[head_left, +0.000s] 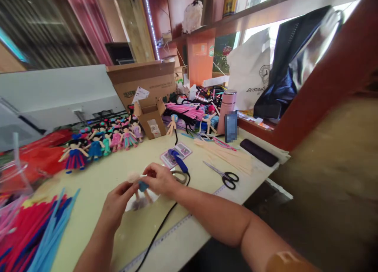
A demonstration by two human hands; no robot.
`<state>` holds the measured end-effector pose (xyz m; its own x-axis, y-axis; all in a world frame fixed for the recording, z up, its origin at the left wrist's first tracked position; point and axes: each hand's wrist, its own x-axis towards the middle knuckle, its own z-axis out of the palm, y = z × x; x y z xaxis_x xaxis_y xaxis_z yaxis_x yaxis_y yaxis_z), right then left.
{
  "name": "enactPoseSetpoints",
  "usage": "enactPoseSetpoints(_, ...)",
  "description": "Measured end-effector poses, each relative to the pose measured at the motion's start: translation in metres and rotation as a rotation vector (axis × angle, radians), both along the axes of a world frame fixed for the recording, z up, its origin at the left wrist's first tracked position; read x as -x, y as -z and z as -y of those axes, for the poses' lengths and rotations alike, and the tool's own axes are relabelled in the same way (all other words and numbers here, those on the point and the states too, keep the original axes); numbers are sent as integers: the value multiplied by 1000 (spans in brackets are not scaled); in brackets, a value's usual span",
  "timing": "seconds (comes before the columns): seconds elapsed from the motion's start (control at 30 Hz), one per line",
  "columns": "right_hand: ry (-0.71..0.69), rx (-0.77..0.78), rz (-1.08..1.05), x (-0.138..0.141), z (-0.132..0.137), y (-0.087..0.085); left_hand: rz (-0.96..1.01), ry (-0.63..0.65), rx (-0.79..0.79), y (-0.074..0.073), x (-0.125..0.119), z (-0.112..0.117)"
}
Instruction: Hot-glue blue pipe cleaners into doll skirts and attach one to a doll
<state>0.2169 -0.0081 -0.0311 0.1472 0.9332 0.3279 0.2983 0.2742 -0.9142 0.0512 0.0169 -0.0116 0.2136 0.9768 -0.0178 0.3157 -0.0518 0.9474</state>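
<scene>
While the left hand point(114, 201) and right hand point(162, 179) pinched a small doll point(143, 187) in narrow grips over the table point(91, 187), it looked light, soft and easily bent, seemingly best held around its middle.

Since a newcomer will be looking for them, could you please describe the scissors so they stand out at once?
On the pale yellow table, look to the right of the person's right hand. Right of the blue tool and on the near side of the pale strips lie the scissors, set apart from both by two black finger loops and slim metal blades.
</scene>
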Motion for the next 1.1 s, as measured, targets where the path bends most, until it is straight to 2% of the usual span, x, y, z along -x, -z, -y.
enactPoseSetpoints(0.2,-34,48,-67,1,9,-10,25,2,-25,1,1,-1)
enactPoseSetpoints(0.4,-9,34,-66,2,5,-4,-71,-39,-63,-7,-2,3)
enactPoseSetpoints(0.57,-38,95,-98,2,1,-1,-130,63,-12,-12,-1,3)
enactPoseSetpoints(0.7,-26,126,-97,0,2,-4,-135,81,25,-10,2,2)
enactPoseSetpoints(0.8,-41,107,-16,-1,3,-6,-113,71,45,-8,2,2)
enactPoseSetpoints(1.1,-86,113,70,-2,-2,3,-57,79,83,-1,7,-4)
